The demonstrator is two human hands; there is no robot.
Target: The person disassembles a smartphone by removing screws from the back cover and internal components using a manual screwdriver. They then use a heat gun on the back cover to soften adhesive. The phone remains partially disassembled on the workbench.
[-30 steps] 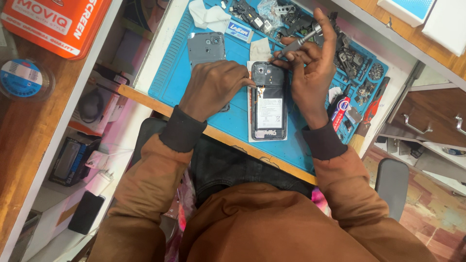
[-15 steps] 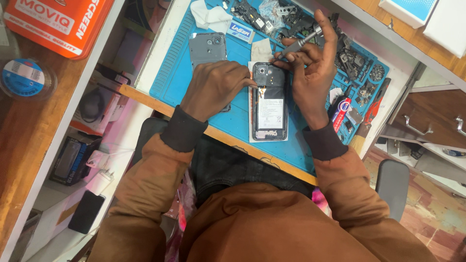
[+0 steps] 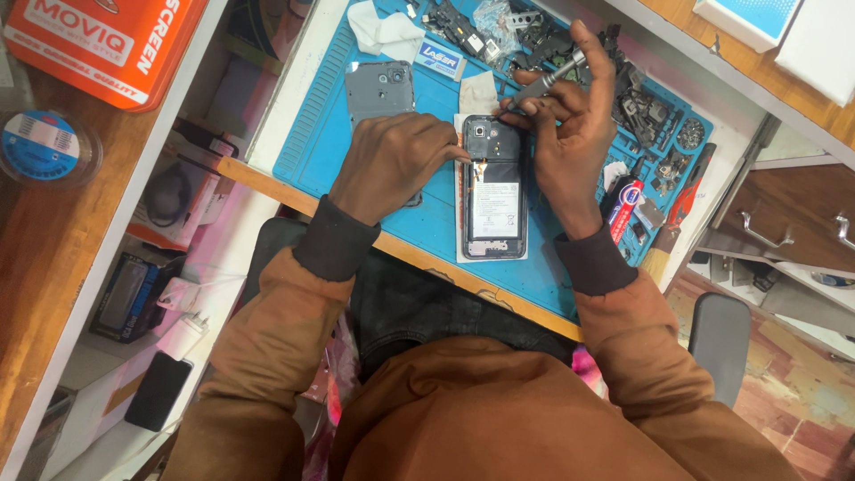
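The right hand (image 3: 574, 147) is gripping a grey screwdriver (image 3: 545, 82), its tip meeting the top of the opened phone (image 3: 494, 189). The left hand (image 3: 392, 160), fingers curled, is pressing the phone's left edge. The phone is lying on a blue mat (image 3: 312, 142); a grey back cover (image 3: 378, 89) is lying just left of the phone, and small parts (image 3: 650, 116) are sitting to its right.
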